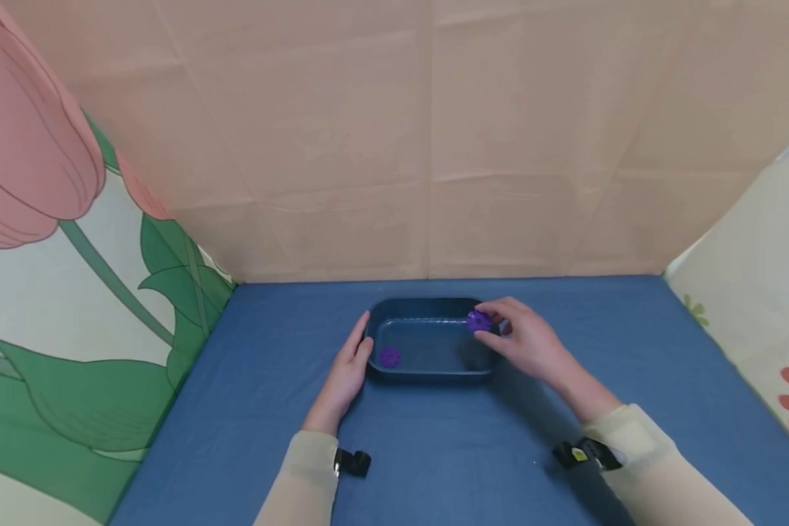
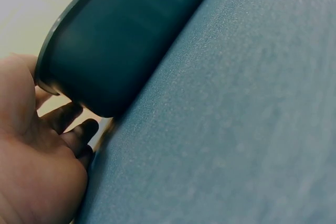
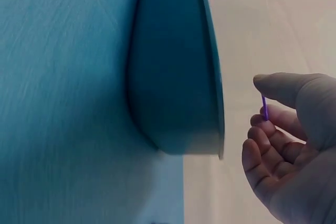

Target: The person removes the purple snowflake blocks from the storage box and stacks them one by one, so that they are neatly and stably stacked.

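A dark blue rectangular tray [image 1: 434,378] stands on the blue cloth. My left hand [image 1: 346,372] grips its left end, thumb at the rim; in the left wrist view, the fingers [image 2: 79,132] curl beside the end wall, partly hidden by the tray. A purple notched plastic disc [image 1: 478,321] is pinched between the thumb and fingers of my right hand [image 1: 529,340], above the tray's right end. Seen edge-on in the right wrist view, that disc [image 3: 265,107] is thin and stands beyond the tray rim. Another purple disc [image 1: 390,357] lies in the tray's front left corner.
Blue cloth [image 1: 427,453] covers the table around the tray. A beige sheet [image 1: 427,146] rises behind it. Flower-printed cloth [image 1: 85,409] borders the left side, and a pale printed cloth [image 1: 749,292] the right. Dark straps [image 1: 352,462] sit on both sleeves.
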`<state>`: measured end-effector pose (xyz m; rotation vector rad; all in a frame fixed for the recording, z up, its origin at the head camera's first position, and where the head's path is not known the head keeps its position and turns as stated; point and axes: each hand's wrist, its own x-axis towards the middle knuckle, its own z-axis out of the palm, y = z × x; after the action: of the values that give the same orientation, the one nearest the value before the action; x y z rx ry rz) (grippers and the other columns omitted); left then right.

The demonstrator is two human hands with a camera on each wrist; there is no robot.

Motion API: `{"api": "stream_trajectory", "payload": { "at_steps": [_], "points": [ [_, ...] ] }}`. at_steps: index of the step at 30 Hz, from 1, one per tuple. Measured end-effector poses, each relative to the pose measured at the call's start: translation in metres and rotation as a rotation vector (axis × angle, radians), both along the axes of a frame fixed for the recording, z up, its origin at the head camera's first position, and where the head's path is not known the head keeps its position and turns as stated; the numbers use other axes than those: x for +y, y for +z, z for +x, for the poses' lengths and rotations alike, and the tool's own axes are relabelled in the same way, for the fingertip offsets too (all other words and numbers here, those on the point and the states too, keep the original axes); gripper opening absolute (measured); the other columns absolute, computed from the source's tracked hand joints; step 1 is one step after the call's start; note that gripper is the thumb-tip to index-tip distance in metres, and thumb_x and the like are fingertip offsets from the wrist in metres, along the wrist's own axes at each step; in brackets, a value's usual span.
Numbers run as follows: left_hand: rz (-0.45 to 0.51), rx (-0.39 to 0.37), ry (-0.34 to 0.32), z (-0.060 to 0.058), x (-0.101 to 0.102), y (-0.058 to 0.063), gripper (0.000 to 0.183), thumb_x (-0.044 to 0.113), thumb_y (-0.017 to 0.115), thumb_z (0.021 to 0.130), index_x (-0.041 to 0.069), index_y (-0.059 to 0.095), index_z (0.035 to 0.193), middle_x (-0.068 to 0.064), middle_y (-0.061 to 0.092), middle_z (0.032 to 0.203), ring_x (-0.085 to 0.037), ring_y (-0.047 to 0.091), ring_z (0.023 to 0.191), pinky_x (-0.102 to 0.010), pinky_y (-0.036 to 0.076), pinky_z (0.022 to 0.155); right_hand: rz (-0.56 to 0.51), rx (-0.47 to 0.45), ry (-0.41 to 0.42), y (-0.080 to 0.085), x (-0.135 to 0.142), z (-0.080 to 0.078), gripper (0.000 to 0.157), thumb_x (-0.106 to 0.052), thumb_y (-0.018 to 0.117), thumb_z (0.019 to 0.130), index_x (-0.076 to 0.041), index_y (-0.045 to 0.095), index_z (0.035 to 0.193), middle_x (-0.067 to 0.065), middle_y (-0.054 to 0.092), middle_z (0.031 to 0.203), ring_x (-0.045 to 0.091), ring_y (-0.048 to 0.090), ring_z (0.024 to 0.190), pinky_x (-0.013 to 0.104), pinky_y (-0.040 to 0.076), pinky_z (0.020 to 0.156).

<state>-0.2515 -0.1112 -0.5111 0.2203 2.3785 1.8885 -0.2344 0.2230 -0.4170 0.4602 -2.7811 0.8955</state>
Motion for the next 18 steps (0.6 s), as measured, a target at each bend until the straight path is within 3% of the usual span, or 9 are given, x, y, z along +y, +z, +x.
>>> {"api": "stream_trajectory", "payload": {
  "at_steps": [5, 13, 18],
  "points": [
    [0.002, -0.033, -0.015, 0.002, 0.000, 0.006, 0.056, 0.056, 0.038, 0.100, 0.047, 0.020, 0.152, 0.028, 0.017, 0.154, -0.004, 0.011, 0.144, -0.045, 0.013, 0.117, 0.016, 0.020, -0.031, 0.002, 0.023, 0.002, 0.044, -0.039, 0.071, 0.089, -0.018, 0.064, 0.127, 0.001, 0.059, 0.112, 0.024, 0.058, 0.090, 0.039, 0.050, 0.073],
    [-0.013, -0.048, -0.042, 0.015, 0.000, 0.035, 0.050, 0.046, 0.037, 0.104, 0.048, 0.020, 0.151, 0.018, 0.015, 0.159, -0.009, 0.010, 0.145, -0.047, 0.013, 0.117, 0.009, 0.040, -0.108, -0.002, 0.055, 0.004, 0.044, -0.035, 0.075, 0.087, -0.015, 0.064, 0.125, 0.006, 0.059, 0.111, 0.026, 0.059, 0.088, 0.043, 0.052, 0.072],
    [-0.011, -0.045, -0.040, 0.014, 0.000, 0.032, 0.052, 0.046, 0.038, 0.104, 0.045, 0.020, 0.153, 0.018, 0.016, 0.158, -0.010, 0.010, 0.145, -0.047, 0.012, 0.117, 0.016, 0.048, -0.142, -0.011, 0.074, 0.004, 0.043, -0.035, 0.076, 0.086, -0.016, 0.065, 0.124, 0.006, 0.060, 0.108, 0.025, 0.058, 0.088, 0.042, 0.050, 0.073]
  ]
}}
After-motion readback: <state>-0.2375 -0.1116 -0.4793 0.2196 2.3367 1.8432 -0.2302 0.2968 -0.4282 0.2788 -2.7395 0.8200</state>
